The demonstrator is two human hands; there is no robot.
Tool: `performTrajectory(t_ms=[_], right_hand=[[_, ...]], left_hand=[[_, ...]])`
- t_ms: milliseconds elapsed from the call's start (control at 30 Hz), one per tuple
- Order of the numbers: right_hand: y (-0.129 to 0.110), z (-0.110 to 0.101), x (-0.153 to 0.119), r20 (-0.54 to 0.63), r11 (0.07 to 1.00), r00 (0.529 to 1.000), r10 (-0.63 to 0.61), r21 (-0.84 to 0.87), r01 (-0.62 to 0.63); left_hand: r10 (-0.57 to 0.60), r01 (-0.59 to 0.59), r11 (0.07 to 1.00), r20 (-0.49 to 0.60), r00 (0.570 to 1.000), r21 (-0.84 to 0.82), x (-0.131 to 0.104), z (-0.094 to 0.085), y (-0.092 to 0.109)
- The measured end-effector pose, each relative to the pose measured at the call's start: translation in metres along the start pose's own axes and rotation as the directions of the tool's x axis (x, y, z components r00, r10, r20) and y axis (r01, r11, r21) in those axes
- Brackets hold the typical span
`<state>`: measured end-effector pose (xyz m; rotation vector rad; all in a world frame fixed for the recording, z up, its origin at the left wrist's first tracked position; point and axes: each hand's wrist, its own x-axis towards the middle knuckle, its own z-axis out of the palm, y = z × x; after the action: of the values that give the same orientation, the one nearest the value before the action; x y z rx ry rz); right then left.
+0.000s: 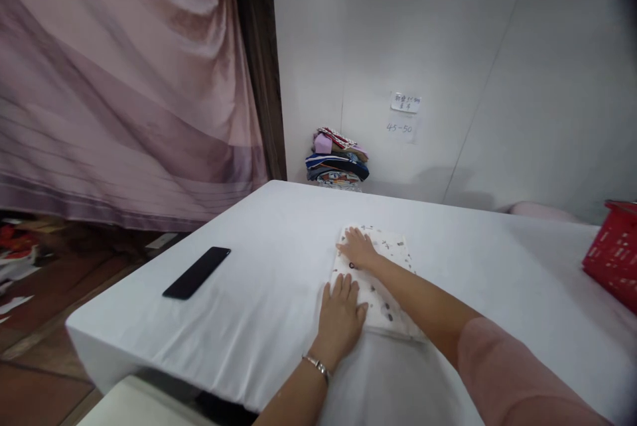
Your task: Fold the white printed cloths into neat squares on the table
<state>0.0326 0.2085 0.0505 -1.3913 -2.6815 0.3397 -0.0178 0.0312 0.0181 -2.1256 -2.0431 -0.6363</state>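
A folded white cloth with small dark prints (391,310) lies flat on the white-covered table (279,240). My left hand (341,316), with a bracelet at the wrist, rests palm down on the cloth's near left edge, fingers spread. Farther up, my right hand (359,250) lies flat on the upper left part of the cloth, its fingers apart. Neither hand grips anything. My right forearm crosses over the cloth and hides some of it.
A black phone (198,273) lies on the table's left side. At the right edge stands a red basket (614,250). Behind the table are stacked folded clothes (338,164) against a wall with paper notes (405,102). A pink curtain (149,81) hangs at left.
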Motion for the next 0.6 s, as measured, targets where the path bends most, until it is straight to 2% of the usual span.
performTrajectory(t_ms=[100, 200, 300, 433, 600], right_hand=[[0.009, 0.0, 0.006, -0.082, 0.998, 0.997, 0.015, -0.057, -0.02], [0.017, 0.003, 0.008, -0.034, 0.997, 0.999, 0.037, -0.068, -0.039], [0.025, -0.003, 0.008, 0.005, 0.998, 0.999, 0.046, -0.046, -0.046], [0.053, -0.012, -0.005, -0.077, 0.99, 0.993, 0.088, -0.1, -0.096], [0.079, -0.011, -0.019, 0.013, 0.97, 0.979, 0.206, -0.135, -0.202]], left_hand=[[0.003, -0.003, 1.0, -0.003, 1.0, -0.002, 0.001, 0.0, 0.0], [0.001, -0.001, 1.0, -0.005, 1.0, 0.002, 0.001, 0.0, 0.0], [0.008, -0.008, 1.0, -0.016, 1.0, 0.003, 0.001, 0.001, -0.001], [0.007, -0.007, 1.0, -0.01, 1.0, -0.003, 0.001, 0.001, -0.001], [0.013, -0.013, 1.0, -0.011, 1.0, 0.002, 0.001, -0.001, 0.0]])
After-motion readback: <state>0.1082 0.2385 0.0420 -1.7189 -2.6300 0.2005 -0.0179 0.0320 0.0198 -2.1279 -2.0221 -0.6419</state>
